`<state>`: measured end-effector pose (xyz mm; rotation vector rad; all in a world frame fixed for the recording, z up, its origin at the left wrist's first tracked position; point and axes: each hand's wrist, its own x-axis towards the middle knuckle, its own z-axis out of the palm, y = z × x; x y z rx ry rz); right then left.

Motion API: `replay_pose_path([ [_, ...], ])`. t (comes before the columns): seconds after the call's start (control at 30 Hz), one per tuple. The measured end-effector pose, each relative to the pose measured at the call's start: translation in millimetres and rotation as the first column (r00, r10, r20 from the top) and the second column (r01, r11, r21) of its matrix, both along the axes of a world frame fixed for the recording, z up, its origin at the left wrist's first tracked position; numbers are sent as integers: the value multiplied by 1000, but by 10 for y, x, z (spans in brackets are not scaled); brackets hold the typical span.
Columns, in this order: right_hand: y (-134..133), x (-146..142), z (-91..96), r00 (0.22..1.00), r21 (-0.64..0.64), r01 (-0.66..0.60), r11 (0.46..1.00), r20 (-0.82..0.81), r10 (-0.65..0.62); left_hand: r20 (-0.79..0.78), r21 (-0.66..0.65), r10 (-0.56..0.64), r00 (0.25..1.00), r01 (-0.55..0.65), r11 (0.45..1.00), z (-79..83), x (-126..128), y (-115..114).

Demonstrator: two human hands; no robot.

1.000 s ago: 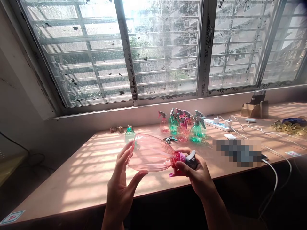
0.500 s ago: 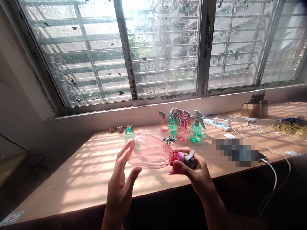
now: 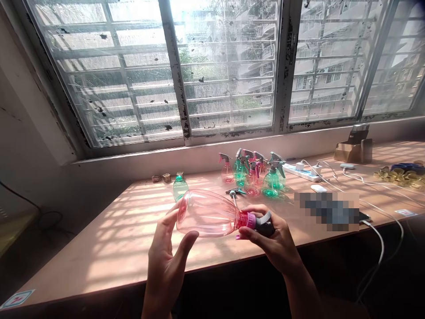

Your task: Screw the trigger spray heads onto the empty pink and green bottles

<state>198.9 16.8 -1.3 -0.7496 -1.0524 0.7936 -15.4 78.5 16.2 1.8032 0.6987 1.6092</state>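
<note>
A clear pink spray bottle [image 3: 209, 215] lies sideways in the air above the table's front part, its base to the left and its neck to the right. My left hand [image 3: 169, 248] cups the base, with the thumb along the near side and the fingers behind. My right hand [image 3: 270, 237] is closed around the neck, at the pink collar and the dark grey spray head with its lever. Part of the spray head is hidden by my fingers. Behind the bottle lies a loose spray head [image 3: 235, 193] with a pale tube.
Several pink and green spray bottles [image 3: 271, 184] stand at the back. A green bottle without a spray head [image 3: 179, 188] stands left of them. To the right are a power strip [image 3: 302, 172], white cables and a blurred dark device [image 3: 332, 212]. The table's front edge runs below my hands.
The pink bottle has turned slightly about its length, and less of the pink part below the neck shows. Both hands stay on it in nearly the same place.
</note>
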Motion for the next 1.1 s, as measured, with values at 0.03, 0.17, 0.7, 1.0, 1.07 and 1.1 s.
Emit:
replay_pose_path([
  [0.03, 3, -3, -3, 1000, 2, -1, 1000, -5, 1, 2, 23, -4, 1000, 4, 1000, 10, 11, -4],
  [0.17, 17, -15, -22, 996, -13, -22, 1000, -84, 21, 17, 152, -35, 999, 32, 988, 26, 26, -9],
  [0.7, 47, -43, -56, 998, 11, 15, 1000, 68, -16, -15, 45, 19, 1000, -18, 999, 19, -23, 43],
  [1.0, -6, -97, 54, 991, -76, -19, 997, -137, 8, -68, 107, -32, 997, 39, 993, 9, -49, 29],
  [1.07, -9, -90, 51, 986, -89, -17, 996, -165, 2, -68, 97, -77, 995, 83, 992, 5, -59, 13],
  [1.1, -8, -84, 47, 987, -91, -11, 996, -164, -4, -75, 82, -97, 992, 103, 991, 6, -63, 7],
])
